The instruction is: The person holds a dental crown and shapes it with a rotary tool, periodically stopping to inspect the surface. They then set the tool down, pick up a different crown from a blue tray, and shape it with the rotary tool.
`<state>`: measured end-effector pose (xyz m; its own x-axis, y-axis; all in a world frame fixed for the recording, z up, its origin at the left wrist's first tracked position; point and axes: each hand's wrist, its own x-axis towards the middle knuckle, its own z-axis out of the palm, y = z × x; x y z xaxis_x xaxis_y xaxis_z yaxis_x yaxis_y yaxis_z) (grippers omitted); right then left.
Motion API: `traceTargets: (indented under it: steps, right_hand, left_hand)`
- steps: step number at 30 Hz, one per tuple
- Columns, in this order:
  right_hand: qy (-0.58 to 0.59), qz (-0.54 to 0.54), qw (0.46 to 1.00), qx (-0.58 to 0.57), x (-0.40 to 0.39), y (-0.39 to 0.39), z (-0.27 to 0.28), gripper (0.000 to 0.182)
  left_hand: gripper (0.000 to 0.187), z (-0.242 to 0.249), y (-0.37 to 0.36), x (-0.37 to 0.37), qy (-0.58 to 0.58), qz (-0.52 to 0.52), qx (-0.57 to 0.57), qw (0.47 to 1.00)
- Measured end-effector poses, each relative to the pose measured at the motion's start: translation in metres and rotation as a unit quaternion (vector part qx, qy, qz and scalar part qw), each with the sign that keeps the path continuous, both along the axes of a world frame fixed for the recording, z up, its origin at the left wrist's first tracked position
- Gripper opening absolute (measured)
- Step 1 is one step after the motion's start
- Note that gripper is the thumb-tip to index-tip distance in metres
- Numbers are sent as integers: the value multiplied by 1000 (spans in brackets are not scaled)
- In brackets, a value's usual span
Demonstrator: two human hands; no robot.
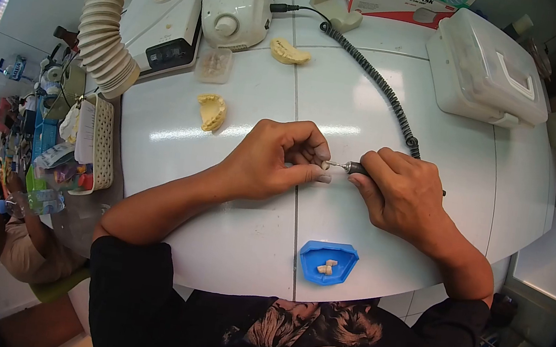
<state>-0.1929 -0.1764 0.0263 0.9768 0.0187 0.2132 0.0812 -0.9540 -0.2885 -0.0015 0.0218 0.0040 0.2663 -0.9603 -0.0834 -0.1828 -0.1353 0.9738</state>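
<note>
My left hand [287,157] pinches a small pale piece [325,165] between thumb and fingers. In my right hand [394,188] is a dark rotary handpiece [356,168], its thin metal bit pointing left at the small piece. Whether the bit touches the piece is too small to tell. A coiled black cord [388,93] runs from near my right hand back to a white control unit [236,9]. Below my hands, nearer my body, a blue tray [310,250] holds a few small pale pieces [327,267].
Yellowish dental casts [211,112] [289,52] lie left of centre. A ribbed hose [106,20] arches at the back left. A basket [102,145] borders the left edge, and a white case [488,71] stands back right. Another person [37,244] sits at far left.
</note>
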Motion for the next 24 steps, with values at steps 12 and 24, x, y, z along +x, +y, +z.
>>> traceTargets:
  steps: [12, 24]
  right_hand:
    - [-11, -7, 1000, 5, 0, -1, -3, 26]
    - [-3, 1, 1000, 7, 0, -1, -1, 26]
  left_hand:
    - [22, 2, 0, 0, 9, 1, 2, 1000]
    - [21, 1, 0, 0, -6, -2, 1, 1000]
